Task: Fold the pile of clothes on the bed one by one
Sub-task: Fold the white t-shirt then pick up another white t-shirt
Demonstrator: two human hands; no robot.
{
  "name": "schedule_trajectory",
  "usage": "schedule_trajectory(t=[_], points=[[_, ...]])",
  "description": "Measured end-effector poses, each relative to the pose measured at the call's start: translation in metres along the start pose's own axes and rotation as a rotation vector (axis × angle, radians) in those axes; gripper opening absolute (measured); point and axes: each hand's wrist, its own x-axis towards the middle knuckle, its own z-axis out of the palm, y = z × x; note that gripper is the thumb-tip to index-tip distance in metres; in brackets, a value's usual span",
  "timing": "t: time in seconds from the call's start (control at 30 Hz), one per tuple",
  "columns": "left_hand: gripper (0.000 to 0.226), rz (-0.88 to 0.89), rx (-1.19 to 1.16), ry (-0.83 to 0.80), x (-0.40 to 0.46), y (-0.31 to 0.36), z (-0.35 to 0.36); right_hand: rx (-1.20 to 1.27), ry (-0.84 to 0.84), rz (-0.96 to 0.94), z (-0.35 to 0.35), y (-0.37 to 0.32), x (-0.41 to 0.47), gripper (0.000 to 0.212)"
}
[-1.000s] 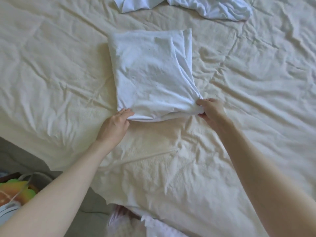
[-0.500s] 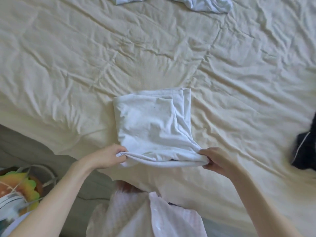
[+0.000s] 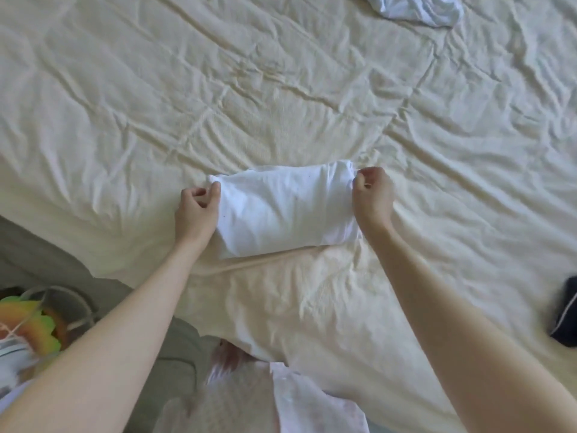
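Two hands (image 3: 196, 210) (image 3: 371, 198) pinching one folded white garment (image 3: 285, 210)

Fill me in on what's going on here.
A person is folding laundry on a bed covered with a cream sheet. Both hands pinch the far corners of a white garment, now a compact folded rectangle: left hand at its left end, right hand at its right. A crumpled white garment lies at the far edge, a dark garment at the right.
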Motion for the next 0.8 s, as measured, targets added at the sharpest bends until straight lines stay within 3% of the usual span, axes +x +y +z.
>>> schedule_trajectory(t=[0.1, 0.2, 0.3, 0.37, 0.53, 0.63, 0.73, 0.8], points=[[0.040, 0.083, 0.110, -0.003, -0.026, -0.018, 0.009, -0.376, -0.004, -0.531, 0.024, 0.019, -0.046, 0.034], [0.037, 0.267, 0.352, 0.100, -0.034, -0.026, 0.019, -0.593, -0.164, -0.698, 0.042, 0.040, -0.059, 0.048], [0.036, 0.334, 0.514, 0.139, -0.017, -0.018, 0.028, -0.812, -0.321, -0.604, 0.047, 0.059, -0.042, 0.055], [0.036, 0.285, 0.558, 0.109, -0.004, -0.013, 0.033, -0.886, -0.360, -0.537, 0.047, 0.067, -0.032, 0.056], [0.037, 0.126, 0.458, 0.079, 0.003, -0.010, 0.035, -0.752, -0.453, -0.511, 0.044, 0.057, -0.025, 0.052], [0.036, 0.107, 0.349, 0.077, -0.002, -0.016, 0.028, -0.391, -0.355, -0.488, 0.030, 0.054, -0.030, 0.033], [0.030, 0.086, 0.197, 0.069, -0.004, -0.024, 0.019, -0.069, -0.099, -0.230, 0.011, 0.055, -0.025, 0.022], [0.025, 0.054, 0.122, 0.084, -0.004, -0.027, 0.016, -0.002, 0.011, 0.000, 0.003, 0.055, -0.011, 0.031]])
